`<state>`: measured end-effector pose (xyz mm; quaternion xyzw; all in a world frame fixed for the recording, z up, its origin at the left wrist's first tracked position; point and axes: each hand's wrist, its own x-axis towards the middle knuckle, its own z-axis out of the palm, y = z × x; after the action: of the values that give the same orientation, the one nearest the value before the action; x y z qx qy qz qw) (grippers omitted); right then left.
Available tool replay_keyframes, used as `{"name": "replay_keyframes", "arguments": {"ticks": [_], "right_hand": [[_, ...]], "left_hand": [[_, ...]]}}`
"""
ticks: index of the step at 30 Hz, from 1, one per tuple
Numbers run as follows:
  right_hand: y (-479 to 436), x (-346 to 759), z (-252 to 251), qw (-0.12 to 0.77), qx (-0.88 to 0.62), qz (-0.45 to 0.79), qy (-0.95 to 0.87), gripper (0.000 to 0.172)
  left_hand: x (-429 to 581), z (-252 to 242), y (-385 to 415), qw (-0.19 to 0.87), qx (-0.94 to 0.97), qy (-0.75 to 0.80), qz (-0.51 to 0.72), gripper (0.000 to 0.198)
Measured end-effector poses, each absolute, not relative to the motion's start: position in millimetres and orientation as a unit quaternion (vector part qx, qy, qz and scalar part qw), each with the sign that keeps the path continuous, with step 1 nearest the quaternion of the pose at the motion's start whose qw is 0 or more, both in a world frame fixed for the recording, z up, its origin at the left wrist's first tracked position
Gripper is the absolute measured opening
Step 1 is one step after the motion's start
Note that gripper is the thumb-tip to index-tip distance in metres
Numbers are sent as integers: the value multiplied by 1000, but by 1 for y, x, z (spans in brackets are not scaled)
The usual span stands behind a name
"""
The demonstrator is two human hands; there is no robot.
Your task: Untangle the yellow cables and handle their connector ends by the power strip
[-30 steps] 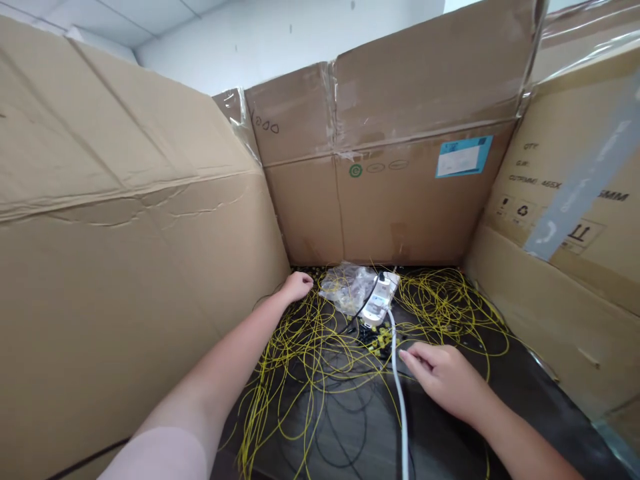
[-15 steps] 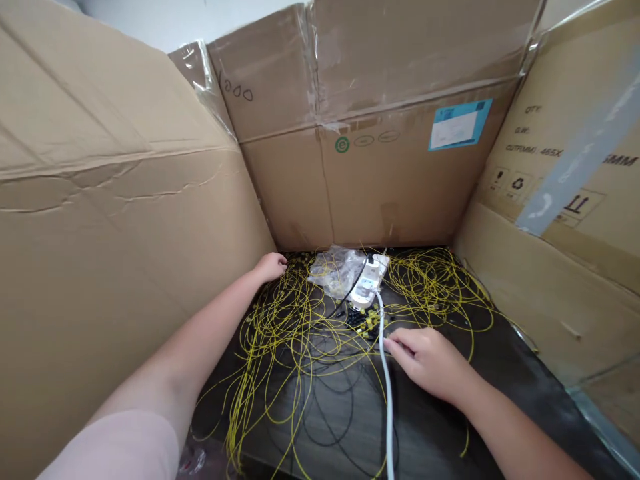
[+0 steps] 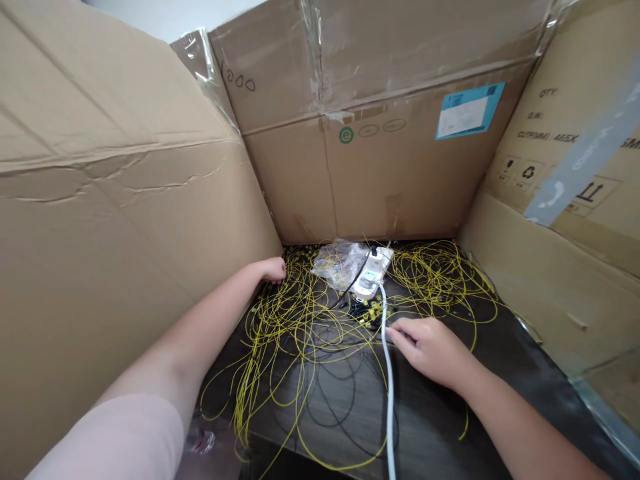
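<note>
At the far left of the tabletop, my left hand (image 3: 275, 269) is closed at the edge of a tangle of thin yellow cables (image 3: 285, 313). Its fingers curl out of sight, so what they hold cannot be made out. My right hand (image 3: 431, 351) makes a pinch beside a thick white cord (image 3: 388, 380), fingertips close to it; anything between them is too small to name. Just beyond that hand lies a pile of small yellow and black pieces (image 3: 370, 313). The cord runs to a white power strip (image 3: 373, 280), which has a black plug in it.
Cardboard walls, left (image 3: 140, 213), back (image 3: 400, 173) and right (image 3: 545, 267), surround the dark tabletop (image 3: 350, 427). A crumpled clear plastic bag (image 3: 337, 261) lies beside the strip. A second yellow cable tangle (image 3: 440, 277) is at the back right. Loops of black cable (image 3: 325, 400) lie in front.
The view has tilted slightly down. My left hand has drawn a little nearer, its fingers curled more tightly. My right hand keeps its pinch beside the white cord.
</note>
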<state>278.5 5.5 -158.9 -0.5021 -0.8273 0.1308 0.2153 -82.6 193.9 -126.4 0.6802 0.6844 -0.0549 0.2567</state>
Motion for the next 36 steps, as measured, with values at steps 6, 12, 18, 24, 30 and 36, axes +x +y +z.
{"name": "replay_keyframes", "arguments": {"ticks": [6, 12, 18, 24, 30, 36], "right_hand": [[5, 278, -160, 218, -503, 130, -826, 35], [7, 277, -158, 228, -501, 130, -825, 35], [7, 278, -158, 238, -499, 131, -823, 35], [6, 278, -160, 242, -499, 125, -823, 36], [7, 278, -159, 238, -500, 128, -823, 37], [7, 277, -160, 235, -501, 133, -822, 37]], "left_hand": [[-79, -130, 186, 257, 697, 668, -42, 12], [-75, -132, 184, 238, 711, 660, -30, 14], [-70, -132, 181, 238, 719, 653, -3, 5], [-76, -119, 180, 285, 683, 668, 68, 5], [-75, -101, 174, 313, 643, 682, 155, 18], [-72, -68, 176, 201, 609, 713, 282, 20]]}}
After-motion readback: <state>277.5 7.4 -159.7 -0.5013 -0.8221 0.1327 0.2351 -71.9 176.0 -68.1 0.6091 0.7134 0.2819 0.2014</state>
